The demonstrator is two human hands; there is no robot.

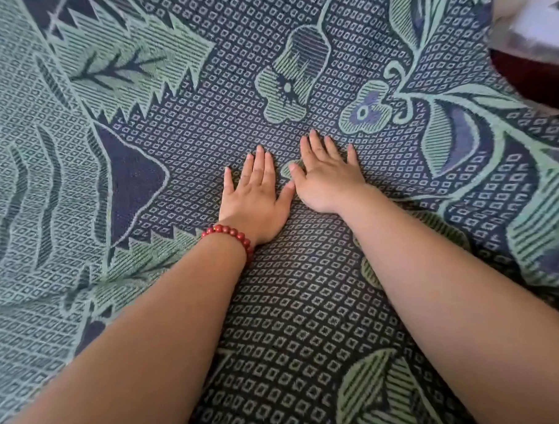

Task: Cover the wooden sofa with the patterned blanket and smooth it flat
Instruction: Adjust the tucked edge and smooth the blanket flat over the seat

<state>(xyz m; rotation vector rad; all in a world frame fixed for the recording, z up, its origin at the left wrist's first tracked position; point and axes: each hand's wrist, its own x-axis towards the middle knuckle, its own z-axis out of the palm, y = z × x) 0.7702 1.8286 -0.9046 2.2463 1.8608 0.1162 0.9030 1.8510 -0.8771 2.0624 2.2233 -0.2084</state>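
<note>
Two bare forearms reach in from the near edge, the left forearm [134, 362] wearing a red bead bracelet [231, 234] at the wrist, the right forearm [467, 299] bare. Both hands lie palm down in the middle of the scene: the left hand [255, 197] is flat with its fingers straight and slightly spread, and the right hand [326, 174], just beside it and a little farther away, is flat too, with its fingers fanned. Neither hand grips anything, and their thumbs come close together between them. Under both palms is the blanket [308, 306], spread wide and filling almost the whole view, a dark blue weave of small pale diamonds with large green leaves to the left and flowers beyond the fingertips. Soft ripples show in the cloth at far left and around the right wrist. At far right a dark red-brown edge [535, 79] shows past the blanket; whether it is the sofa's wood I cannot tell. Above it sits a blurred white shape [532, 15].
</note>
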